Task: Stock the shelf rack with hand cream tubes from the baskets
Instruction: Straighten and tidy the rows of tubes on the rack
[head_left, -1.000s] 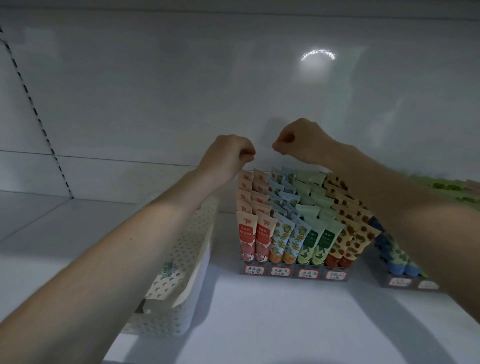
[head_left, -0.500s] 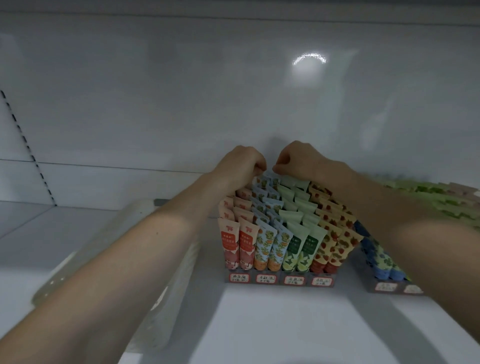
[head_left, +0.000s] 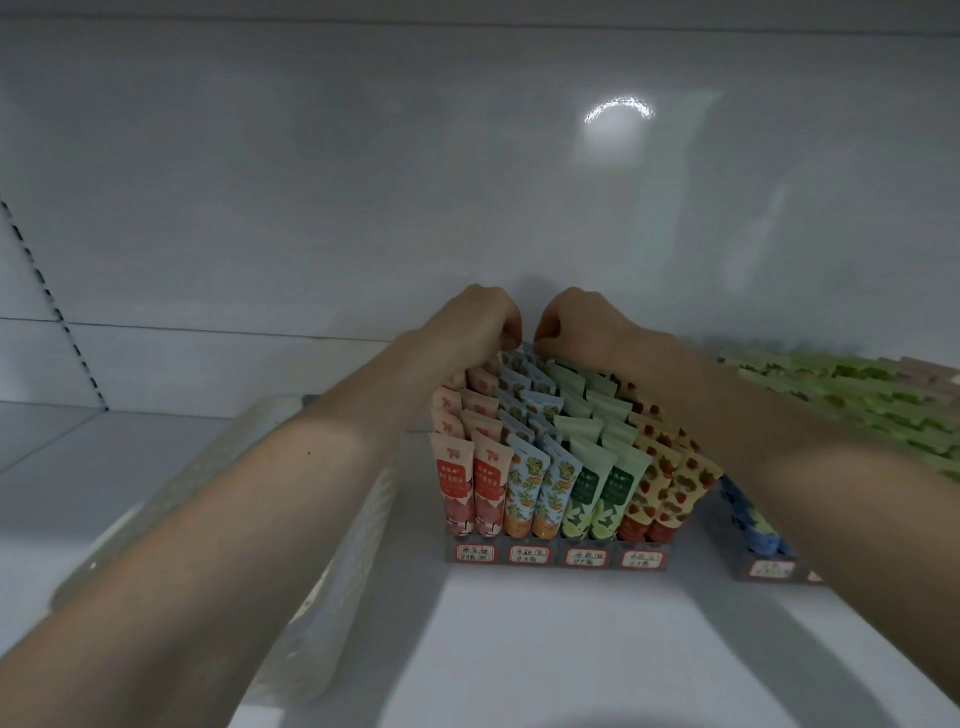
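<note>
Shelf (head_left: 519, 649): curled grips (head_left: 480, 325) (head_left: 576, 325) on rear tube (head_left: 525, 349)

Reaching far with both bare forearms (head_left: 291, 493), angled inward; holding left grip (head_left: 480, 323) and right grip (head_left: 577, 321) side by side, nearly touching, with fingers curled under.

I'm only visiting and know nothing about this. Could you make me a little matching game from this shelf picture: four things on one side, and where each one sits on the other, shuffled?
Things:
1. red tubes
2. strawberry-print tubes
3. white basket
4. handwritten labels

Places:
A. along the front edge of the centre rack
B. rightmost rows of that rack
C. left of that rack, under the left forearm
D. leftmost rows of that rack

Pairs: 1-D, 2-B, 3-C, 4-A
</note>
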